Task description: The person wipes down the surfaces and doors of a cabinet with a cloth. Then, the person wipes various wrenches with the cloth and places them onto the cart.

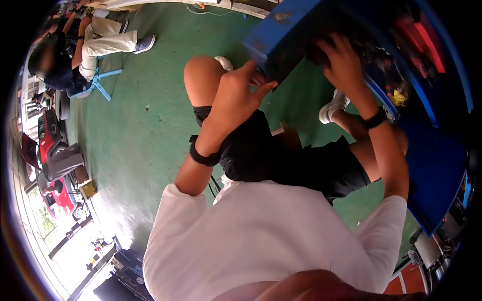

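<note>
My left hand [238,93] is closed at the near corner of a blue metal box-like piece [286,27], possibly a drawer. Its thumb lies along the lower edge and its fingers go behind the corner. My right hand [344,62] is raised at the dark, shadowed side of the same piece. Its fingers are bent, and shadow hides their tips, so I cannot make out what they touch. Both wrists wear dark bands.
To the right stands a blue cabinet [434,165] with red and yellow items on its shelves. A small wooden stool [288,135] shows between my legs on the green floor [145,140]. Another person [57,62] sits on a light-blue stool [103,83] at upper left. Cars stand at far left.
</note>
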`<state>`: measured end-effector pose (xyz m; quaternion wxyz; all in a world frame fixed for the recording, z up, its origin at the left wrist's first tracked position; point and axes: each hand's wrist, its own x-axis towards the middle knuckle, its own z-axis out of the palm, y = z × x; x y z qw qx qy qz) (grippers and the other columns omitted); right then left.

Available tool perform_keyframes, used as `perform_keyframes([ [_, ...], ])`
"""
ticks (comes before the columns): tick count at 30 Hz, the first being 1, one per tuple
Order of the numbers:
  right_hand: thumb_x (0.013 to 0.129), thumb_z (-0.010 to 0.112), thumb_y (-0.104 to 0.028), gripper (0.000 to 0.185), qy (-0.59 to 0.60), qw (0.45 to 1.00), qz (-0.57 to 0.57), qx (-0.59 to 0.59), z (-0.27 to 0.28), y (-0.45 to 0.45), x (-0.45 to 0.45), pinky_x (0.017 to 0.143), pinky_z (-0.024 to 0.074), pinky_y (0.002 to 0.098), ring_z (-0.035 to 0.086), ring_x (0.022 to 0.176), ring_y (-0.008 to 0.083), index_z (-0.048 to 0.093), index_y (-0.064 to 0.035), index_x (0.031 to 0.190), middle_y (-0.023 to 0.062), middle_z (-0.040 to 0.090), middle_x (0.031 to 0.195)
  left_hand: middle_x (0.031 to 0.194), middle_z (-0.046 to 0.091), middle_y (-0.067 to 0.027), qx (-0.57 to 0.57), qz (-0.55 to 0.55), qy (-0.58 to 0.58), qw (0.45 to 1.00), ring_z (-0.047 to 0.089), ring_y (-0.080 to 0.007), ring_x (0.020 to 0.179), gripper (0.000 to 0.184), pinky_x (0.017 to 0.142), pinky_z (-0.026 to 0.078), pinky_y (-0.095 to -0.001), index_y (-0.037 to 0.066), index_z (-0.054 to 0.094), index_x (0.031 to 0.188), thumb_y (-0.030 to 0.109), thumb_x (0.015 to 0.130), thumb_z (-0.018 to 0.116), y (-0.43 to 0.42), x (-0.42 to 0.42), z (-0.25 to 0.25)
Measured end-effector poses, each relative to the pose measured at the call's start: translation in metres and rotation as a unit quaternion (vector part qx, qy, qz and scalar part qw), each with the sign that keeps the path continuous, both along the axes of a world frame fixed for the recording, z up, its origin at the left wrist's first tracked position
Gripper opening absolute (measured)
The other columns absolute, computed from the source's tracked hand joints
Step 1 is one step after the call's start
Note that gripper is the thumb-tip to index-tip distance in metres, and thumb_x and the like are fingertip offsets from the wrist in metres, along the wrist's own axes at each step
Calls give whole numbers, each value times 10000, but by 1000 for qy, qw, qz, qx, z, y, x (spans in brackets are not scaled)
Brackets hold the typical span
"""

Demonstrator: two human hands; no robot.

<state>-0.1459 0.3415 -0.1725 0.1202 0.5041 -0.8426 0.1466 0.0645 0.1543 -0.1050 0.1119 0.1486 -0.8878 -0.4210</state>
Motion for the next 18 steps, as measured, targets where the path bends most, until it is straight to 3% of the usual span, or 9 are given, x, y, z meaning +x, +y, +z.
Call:
perform_keyframes([
  [3,622,749,-31,653,-16,996,50,-70,23,-3,34,802,578,403,570,1095,331,643,-231,1235,87,543,1274,844,729,-146,13,3,-8,1000,733,-282,807,277,713,576,-355,-29,608,972,99,815,799,3,-1,5],
  [5,604,772,-49,679,-21,985,144,-94,23,-11,48,827,566,402,559,1088,322,641,-241,1242,78,533,1285,841,728,-151,23,-12,-3,1000,733,-285,803,280,714,574,-355,-27,610,987,105,821,794,0,0,2],
  [9,584,791,-70,695,25,983,175,-51,9,-25,51,823,564,393,548,1089,312,646,-253,1239,68,535,1277,835,726,-154,10,0,-3,1000,732,-281,799,269,714,573,-346,-26,613,986,98,821,786,-2,1,7],
  [15,599,794,-89,678,85,994,55,38,-18,-19,-1,795,580,429,555,1117,319,646,-261,1237,61,557,1254,833,726,-147,4,4,-28,1000,725,-280,797,246,707,567,-348,-24,615,975,86,819,771,-3,-2,13],
  [17,615,781,-83,629,-32,999,-8,-37,-25,-21,-14,819,570,449,567,1125,314,658,-249,1209,67,563,1262,837,729,-141,9,4,-36,999,722,-283,794,258,707,565,-353,-25,620,989,97,821,773,-5,-2,14],
  [18,615,781,-83,629,-36,998,-6,-41,-20,-25,-11,819,570,449,567,1125,314,658,-249,1209,67,563,1262,837,729,-141,4,6,-40,999,722,-283,794,258,707,565,-353,-25,620,989,97,821,773,-6,-1,15],
])
